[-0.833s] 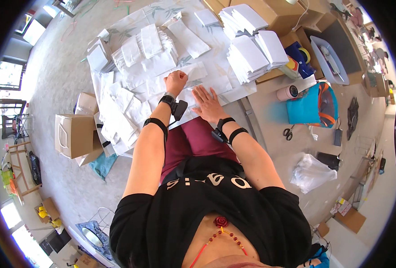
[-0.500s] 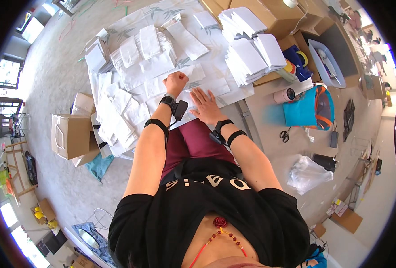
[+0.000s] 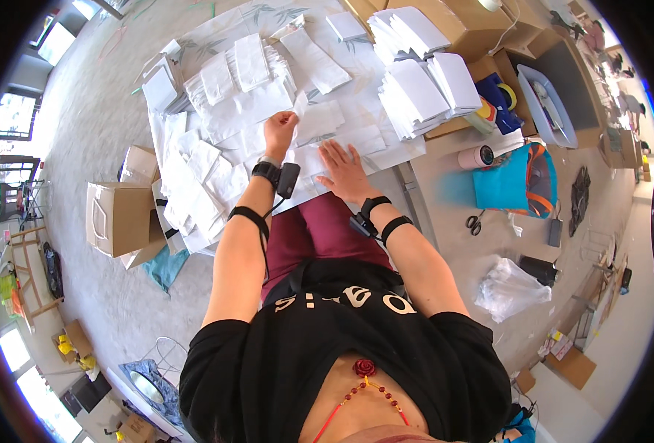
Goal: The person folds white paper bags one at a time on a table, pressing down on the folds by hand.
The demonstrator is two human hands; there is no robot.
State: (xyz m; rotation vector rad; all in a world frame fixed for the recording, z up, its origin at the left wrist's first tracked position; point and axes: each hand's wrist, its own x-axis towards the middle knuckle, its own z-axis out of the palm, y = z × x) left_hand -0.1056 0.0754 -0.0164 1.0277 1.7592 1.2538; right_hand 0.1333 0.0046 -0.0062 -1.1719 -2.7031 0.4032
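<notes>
My left hand point(image 3: 279, 134) is raised a little over the table, its fingers pinched at the lower end of an upturned white paper strip point(image 3: 300, 104). My right hand point(image 3: 343, 171) lies flat with fingers spread, pressing on a flat white paper piece point(image 3: 369, 139) near the table's front edge. Just beyond it rests another flat white piece point(image 3: 322, 118). Farther off are fanned rows of thin white packets point(image 3: 249, 103), with a long white sleeve point(image 3: 317, 60) to their right. A loose heap of white pieces point(image 3: 201, 181) covers the table's left side.
Thick stacks of folded white paper point(image 3: 415, 92) stand at the right, before cardboard boxes point(image 3: 456, 29). A blue tray point(image 3: 545, 103), a pink cup point(image 3: 474, 157), a turquoise bag point(image 3: 515, 181) and scissors point(image 3: 474, 223) are farther right. An open carton point(image 3: 120, 218) stands left of the table.
My left hand has moved slightly left and away from me, and a white strip now stands up by its fingertips. The right hand stays flat in nearly the same place.
</notes>
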